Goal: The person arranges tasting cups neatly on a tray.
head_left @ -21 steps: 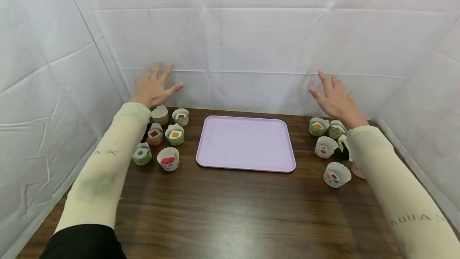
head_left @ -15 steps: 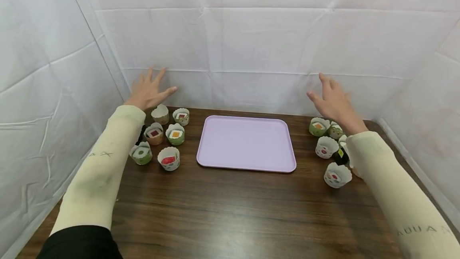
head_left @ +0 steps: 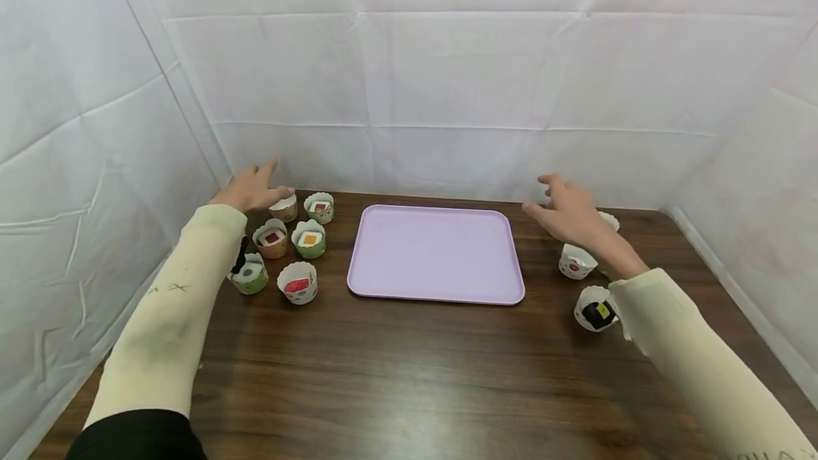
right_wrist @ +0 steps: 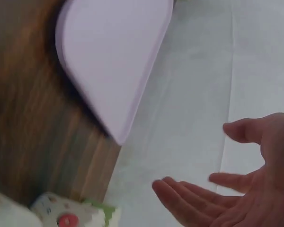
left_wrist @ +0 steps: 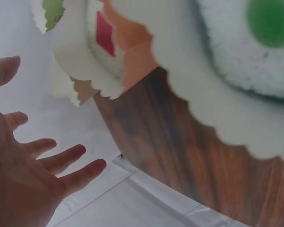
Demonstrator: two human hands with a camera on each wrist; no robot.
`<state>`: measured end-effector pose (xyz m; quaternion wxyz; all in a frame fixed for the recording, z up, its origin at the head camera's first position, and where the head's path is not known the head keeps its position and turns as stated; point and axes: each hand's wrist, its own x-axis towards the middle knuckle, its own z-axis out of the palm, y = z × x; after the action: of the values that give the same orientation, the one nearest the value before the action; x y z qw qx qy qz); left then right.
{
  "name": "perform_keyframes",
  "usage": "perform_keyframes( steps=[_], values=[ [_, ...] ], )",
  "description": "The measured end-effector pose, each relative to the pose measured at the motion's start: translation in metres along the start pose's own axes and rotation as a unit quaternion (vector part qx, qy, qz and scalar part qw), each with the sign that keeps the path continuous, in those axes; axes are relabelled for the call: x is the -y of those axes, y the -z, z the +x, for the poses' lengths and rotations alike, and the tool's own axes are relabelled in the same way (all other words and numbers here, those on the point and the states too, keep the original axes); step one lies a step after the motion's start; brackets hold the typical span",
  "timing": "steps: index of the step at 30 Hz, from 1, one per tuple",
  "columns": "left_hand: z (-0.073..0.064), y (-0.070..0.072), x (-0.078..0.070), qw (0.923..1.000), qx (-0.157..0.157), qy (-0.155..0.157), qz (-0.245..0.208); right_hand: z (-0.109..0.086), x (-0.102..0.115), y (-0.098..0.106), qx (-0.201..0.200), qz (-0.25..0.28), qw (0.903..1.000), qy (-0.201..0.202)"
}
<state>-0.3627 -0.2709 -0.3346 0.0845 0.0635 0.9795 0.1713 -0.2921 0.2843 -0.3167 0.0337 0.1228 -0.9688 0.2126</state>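
Observation:
In the head view my left hand (head_left: 252,189) hovers over the back of the left group of paper baking cups, nearest the beige cup (head_left: 284,209). Its fingers are spread and empty in the left wrist view. Close to that camera are a sushi roll piece with a green centre (left_wrist: 246,61) and an orange cup (left_wrist: 139,61) with a red-centred piece. My right hand (head_left: 569,215) hangs over the right group, between the tray and the cups, thumb and fingers apart with nothing between them. A white dotted cup (head_left: 577,263) shows below it; others are hidden behind hand and wrist.
A lilac tray (head_left: 437,254) lies mid-table toward the back. Left of it stand a green cup (head_left: 309,240) with an orange-centred piece and a white cup (head_left: 298,284) with something red. Another white cup (head_left: 586,298) stands front right. White cloth (head_left: 447,77) hangs behind and at both sides.
Both hands have come down from in front of the back cloth toward the cups. The left also shifted a little left; the right moved toward the tray and now covers the back right cups.

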Motion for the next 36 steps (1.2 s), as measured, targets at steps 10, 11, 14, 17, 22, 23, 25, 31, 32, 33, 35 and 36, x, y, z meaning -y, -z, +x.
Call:
perform_keyframes(
  steps=[10,11,14,17,22,23,25,31,32,33,35,36],
  values=[
    [-0.003,-0.012,0.002,0.9990,0.041,0.003,0.017,-0.030,0.024,-0.025,0.153,0.056,0.9827,-0.088],
    [-0.004,-0.013,0.002,0.9989,0.043,0.005,0.016,-0.032,0.025,-0.028,0.168,0.060,0.9794,-0.094],
    [-0.003,-0.016,0.001,0.9989,0.045,0.007,0.012,-0.038,0.026,-0.035,0.184,0.068,0.9742,-0.111],
    [-0.001,-0.018,0.002,0.9989,0.045,0.003,0.010,-0.043,0.025,-0.040,0.177,0.075,0.9734,-0.125],
    [0.002,-0.020,0.006,0.9994,0.033,-0.005,0.011,-0.047,0.024,-0.049,0.171,0.066,0.9748,-0.127],
    [0.002,-0.021,0.007,0.9995,0.030,-0.005,0.010,-0.048,0.023,-0.052,0.169,0.062,0.9755,-0.126],
    [0.002,-0.022,0.008,0.9996,0.026,-0.003,0.005,-0.049,0.021,-0.056,0.165,0.056,0.9768,-0.124],
    [0.000,-0.024,0.010,0.9998,0.018,0.002,-0.001,-0.050,0.017,-0.065,0.149,0.051,0.9804,-0.119],
    [0.000,-0.024,0.010,0.9998,0.018,0.002,-0.003,-0.050,0.016,-0.066,0.146,0.049,0.9810,-0.117],
    [0.000,-0.025,0.010,0.9998,0.017,0.001,-0.003,-0.050,0.016,-0.067,0.145,0.051,0.9811,-0.118],
    [0.000,-0.025,0.010,0.9998,0.017,0.003,-0.007,-0.050,0.014,-0.069,0.144,0.049,0.9814,-0.117],
    [0.000,-0.025,0.010,0.9998,0.016,0.003,-0.008,-0.049,0.014,-0.071,0.144,0.050,0.9816,-0.115]
  ],
)
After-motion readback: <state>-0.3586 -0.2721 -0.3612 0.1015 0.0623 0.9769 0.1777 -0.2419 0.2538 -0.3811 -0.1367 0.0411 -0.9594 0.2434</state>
